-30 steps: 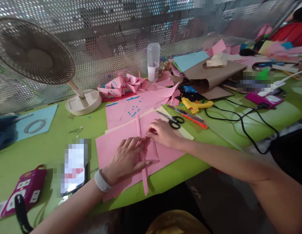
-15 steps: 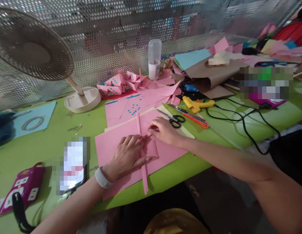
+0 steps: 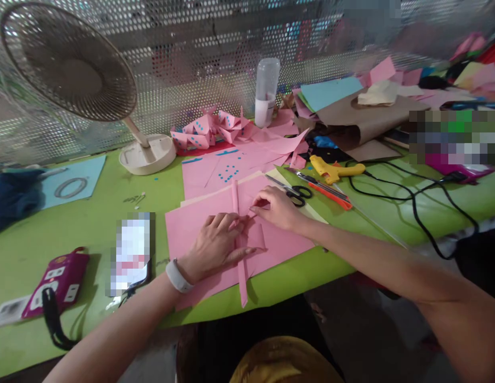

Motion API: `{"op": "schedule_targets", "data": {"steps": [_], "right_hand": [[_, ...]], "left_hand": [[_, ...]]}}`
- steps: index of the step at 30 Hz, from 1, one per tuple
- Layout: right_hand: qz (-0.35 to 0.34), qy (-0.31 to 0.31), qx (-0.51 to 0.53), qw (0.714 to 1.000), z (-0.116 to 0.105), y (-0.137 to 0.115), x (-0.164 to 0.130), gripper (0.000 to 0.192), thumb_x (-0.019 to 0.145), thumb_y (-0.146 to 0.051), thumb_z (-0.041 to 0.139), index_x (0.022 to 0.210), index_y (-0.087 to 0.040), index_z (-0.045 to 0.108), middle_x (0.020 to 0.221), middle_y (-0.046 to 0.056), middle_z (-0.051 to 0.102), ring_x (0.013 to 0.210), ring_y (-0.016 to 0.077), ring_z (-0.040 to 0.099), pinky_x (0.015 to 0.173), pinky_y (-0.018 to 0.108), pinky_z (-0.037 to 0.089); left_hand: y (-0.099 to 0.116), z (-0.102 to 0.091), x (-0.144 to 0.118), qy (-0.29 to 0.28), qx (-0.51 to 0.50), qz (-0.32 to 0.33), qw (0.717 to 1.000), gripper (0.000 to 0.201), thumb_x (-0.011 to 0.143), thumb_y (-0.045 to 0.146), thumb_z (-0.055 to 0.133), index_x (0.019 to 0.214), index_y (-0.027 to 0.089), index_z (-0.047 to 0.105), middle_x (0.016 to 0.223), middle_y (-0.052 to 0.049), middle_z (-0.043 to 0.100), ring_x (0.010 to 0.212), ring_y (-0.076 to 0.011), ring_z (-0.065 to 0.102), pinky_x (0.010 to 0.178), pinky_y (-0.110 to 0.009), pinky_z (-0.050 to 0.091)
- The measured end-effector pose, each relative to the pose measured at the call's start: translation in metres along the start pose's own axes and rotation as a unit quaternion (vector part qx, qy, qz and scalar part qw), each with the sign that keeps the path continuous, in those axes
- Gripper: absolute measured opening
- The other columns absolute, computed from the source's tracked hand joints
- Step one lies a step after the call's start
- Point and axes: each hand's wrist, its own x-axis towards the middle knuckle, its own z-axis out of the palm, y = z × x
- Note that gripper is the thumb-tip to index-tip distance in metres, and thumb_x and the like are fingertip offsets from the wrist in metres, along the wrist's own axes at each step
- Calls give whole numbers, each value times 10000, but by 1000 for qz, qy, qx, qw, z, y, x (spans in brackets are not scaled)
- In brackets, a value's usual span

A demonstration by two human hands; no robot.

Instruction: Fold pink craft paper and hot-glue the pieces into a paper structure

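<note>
My left hand [image 3: 215,242] rests spread on the paper, thumb apart from the fingers, pressing on a narrow folded pink paper strip [image 3: 242,282] and a small folded pink paper piece [image 3: 256,237]. The strip runs lengthwise across a large pink sheet [image 3: 289,244], its lower end reaching past the sheet's near edge. At the upper part of the small piece, my right hand [image 3: 277,207] has thumb and forefinger pinched on its paper edge. The fingers partly hide where the piece meets the strip. Black-handled scissors [image 3: 299,196] lie just beyond my right hand.
An orange cutter [image 3: 331,196] and a yellow glue gun [image 3: 336,170] with a black cable lie to the right. A phone [image 3: 131,252], a purple power strip [image 3: 59,284] and a fan [image 3: 147,154] stand left. Dotted pink folded papers [image 3: 207,130] and a bottle [image 3: 266,93] are behind.
The whole view has shifted, so everything sits slightly farther right and higher. Both hands keep nearly the same places on the pink paper.
</note>
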Motion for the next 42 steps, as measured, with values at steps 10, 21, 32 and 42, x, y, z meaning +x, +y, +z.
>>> {"op": "schedule_targets", "data": {"steps": [10,21,32,42], "right_hand": [[-4,-1,-8,1000,-3,-3,0,46,807,-186,682,784,-180,643,827,43,614,834,198,560,802,333,403],[-9,-5,-18,1000,-2,-3,-1,46,824,-194,663,790,-181,636,824,40,621,833,194,559,803,328,405],[-9,-21,-16,1000,-2,1,0,40,814,-210,688,815,-179,663,834,45,629,838,198,570,809,333,407],[52,-8,71,996,-10,-5,5,42,820,-191,645,786,-166,647,815,37,636,786,155,577,764,279,430]], "left_hand": [[1,-3,1,-3,7,-2,1000,678,883,689,410,1331,200,549,1218,-128,583,1061,-287,536,886,-455,434],[2,-2,2,-11,18,-6,1000,735,883,700,381,1404,193,490,1205,-127,582,1050,-292,528,875,-462,433],[5,-6,5,-7,9,-12,1000,740,890,717,313,1380,203,518,1190,-122,597,1031,-288,531,875,-460,433],[3,-3,5,14,11,-2,1000,674,886,677,421,1371,221,527,1153,-113,599,1015,-271,538,847,-437,449]]}}
